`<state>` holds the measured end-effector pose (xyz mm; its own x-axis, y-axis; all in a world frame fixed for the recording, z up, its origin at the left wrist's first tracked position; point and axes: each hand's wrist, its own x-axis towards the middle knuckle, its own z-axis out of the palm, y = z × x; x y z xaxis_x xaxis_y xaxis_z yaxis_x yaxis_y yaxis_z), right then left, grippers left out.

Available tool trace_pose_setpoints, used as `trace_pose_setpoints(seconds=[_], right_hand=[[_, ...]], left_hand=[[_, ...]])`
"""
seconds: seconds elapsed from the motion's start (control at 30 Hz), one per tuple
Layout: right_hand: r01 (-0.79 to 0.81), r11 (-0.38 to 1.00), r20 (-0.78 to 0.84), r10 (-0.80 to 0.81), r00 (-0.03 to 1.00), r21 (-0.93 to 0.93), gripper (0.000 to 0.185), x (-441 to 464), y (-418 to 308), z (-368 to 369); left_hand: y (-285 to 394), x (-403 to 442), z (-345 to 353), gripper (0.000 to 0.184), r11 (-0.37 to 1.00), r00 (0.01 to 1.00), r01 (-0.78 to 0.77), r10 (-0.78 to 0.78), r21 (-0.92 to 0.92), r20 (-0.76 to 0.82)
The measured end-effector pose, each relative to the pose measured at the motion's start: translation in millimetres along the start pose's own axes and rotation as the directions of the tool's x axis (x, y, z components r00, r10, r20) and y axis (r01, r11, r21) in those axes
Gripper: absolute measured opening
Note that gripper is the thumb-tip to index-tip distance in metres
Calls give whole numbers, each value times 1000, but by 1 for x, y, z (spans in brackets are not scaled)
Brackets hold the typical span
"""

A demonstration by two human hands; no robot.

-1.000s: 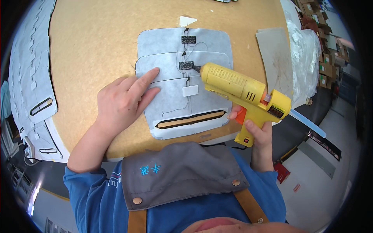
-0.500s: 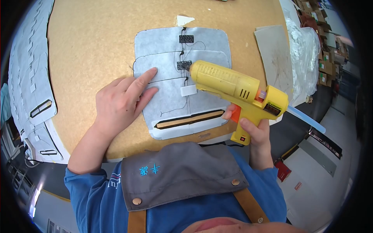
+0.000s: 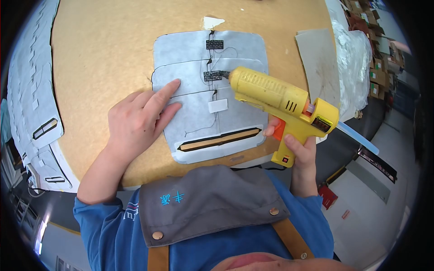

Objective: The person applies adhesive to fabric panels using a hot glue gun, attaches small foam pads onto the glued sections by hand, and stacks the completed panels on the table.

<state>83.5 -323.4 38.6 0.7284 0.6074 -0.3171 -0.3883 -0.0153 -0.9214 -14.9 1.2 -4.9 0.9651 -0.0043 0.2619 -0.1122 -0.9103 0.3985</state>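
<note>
A yellow hot glue gun (image 3: pixel 271 92) is gripped in my right hand (image 3: pixel 300 151), one finger at its orange trigger. A pale glue stick (image 3: pixel 357 137) sticks out of its back. Its dark nozzle (image 3: pixel 224 74) is at the right end of the middle black textured strip (image 3: pixel 211 76); whether they touch I cannot tell. My left hand (image 3: pixel 138 117) lies with forefinger and thumb stretched out on the left side of the light grey fabric panel (image 3: pixel 194 115). The panel has overlapping layers, thin dark threads, an upper black strip (image 3: pixel 214 44), a white tab (image 3: pixel 218 105) and a slot framed in black (image 3: pixel 219 140).
The panel lies on a brown work board (image 3: pixel 104 45). More grey panels (image 3: pixel 34 99) are along the left edge. To the right are a grey sheet (image 3: pixel 318 63), clear plastic wrap (image 3: pixel 350 63) and cardboard boxes (image 3: pixel 379 77). A white scrap (image 3: pixel 213 22) sits beyond the panel.
The glue gun has shifted slightly right, its nozzle moving toward the strip's right end and showing more. My left hand stays in place on the panel; the whole view has drifted slightly.
</note>
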Motion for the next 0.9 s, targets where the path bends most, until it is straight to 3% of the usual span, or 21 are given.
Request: trace_pose_setpoints(seconds=[0.9], right_hand=[[19,1000,26,-19,999,-17,54,-7,6,-1]], left_hand=[[-1,0,0,44,1000,1000,3,-3,4,-5]])
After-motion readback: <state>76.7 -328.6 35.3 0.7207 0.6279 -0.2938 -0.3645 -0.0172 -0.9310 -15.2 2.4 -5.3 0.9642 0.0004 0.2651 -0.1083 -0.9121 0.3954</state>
